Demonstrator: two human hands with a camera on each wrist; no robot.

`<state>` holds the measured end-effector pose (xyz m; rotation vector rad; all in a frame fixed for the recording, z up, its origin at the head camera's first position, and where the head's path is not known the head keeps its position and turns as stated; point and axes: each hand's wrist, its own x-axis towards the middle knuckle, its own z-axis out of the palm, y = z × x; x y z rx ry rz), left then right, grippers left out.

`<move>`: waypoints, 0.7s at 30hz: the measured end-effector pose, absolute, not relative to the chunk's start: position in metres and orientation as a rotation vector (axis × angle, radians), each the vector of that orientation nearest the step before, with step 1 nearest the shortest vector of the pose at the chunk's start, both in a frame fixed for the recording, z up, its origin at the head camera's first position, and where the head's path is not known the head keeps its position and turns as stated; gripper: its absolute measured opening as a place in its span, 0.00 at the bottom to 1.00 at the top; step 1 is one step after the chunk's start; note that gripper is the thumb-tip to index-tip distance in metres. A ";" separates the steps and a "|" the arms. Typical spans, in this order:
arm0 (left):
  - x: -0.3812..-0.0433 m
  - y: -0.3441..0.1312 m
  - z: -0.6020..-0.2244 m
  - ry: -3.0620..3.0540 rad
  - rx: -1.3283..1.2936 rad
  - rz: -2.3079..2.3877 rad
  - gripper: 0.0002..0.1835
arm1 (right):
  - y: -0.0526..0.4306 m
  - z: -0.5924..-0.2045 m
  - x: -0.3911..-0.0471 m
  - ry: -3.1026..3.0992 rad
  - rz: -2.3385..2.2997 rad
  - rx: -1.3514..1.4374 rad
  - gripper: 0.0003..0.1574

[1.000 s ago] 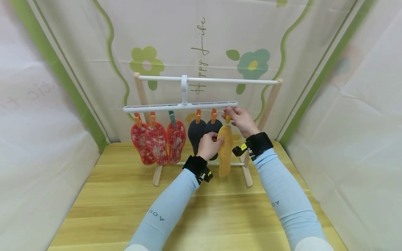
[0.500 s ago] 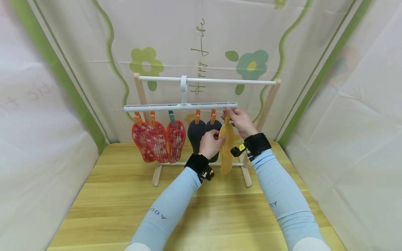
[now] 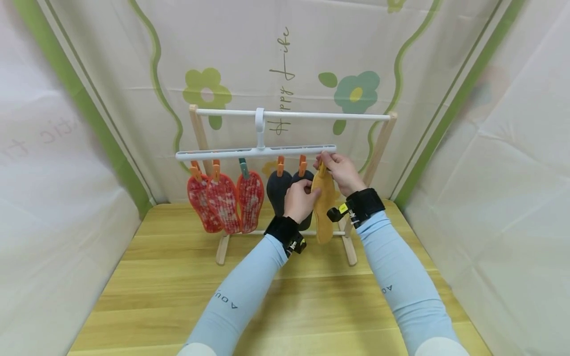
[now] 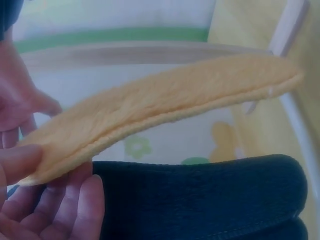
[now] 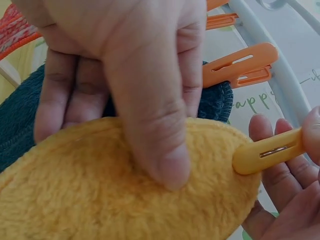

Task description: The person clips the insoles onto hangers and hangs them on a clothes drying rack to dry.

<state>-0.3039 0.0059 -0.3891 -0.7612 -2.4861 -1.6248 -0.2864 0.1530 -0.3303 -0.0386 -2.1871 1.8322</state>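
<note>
My left hand [image 3: 298, 201] pinches the edge of a fuzzy yellow insole [image 3: 324, 215] between thumb and fingers, near its top. Above it, my right hand [image 3: 344, 172] holds a yellow clothespin [image 5: 270, 151] by its end. In the right wrist view the clothespin's tip overlaps the insole's upper end. That clothespin hangs at the right end of a white hanger bar [image 3: 231, 153]. Just left of the yellow insole, two dark insoles [image 3: 277, 190] hang from orange clothespins [image 3: 280, 166], one partly hidden behind my left hand.
Several red-and-white insoles [image 3: 250, 200] hang on the hanger's left side, from orange and green clothespins [image 3: 243, 168]. The hanger hooks over the white rail [image 3: 311, 114] of a wooden-legged rack [image 3: 382, 148]. Beneath lies a wood-grain table [image 3: 276, 306]; printed fabric walls [image 3: 490, 198] enclose it.
My left hand has shifted slightly right with the yellow insole. The insole's top has come up against the yellow clothespin, closing the small gap. My right hand stays nearly in place.
</note>
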 end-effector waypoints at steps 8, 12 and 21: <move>-0.304 0.006 -0.386 -2.488 -0.739 -1.621 0.11 | 0.155 -0.330 -0.287 -2.231 1.796 0.009 0.35; -0.306 0.007 -0.389 -2.493 -0.736 -1.607 0.12 | 0.157 -0.330 -0.288 -2.284 1.743 0.039 0.36; -0.312 0.011 -0.396 -2.517 -0.730 -1.580 0.13 | 0.168 -0.335 -0.292 -2.344 1.729 0.107 0.34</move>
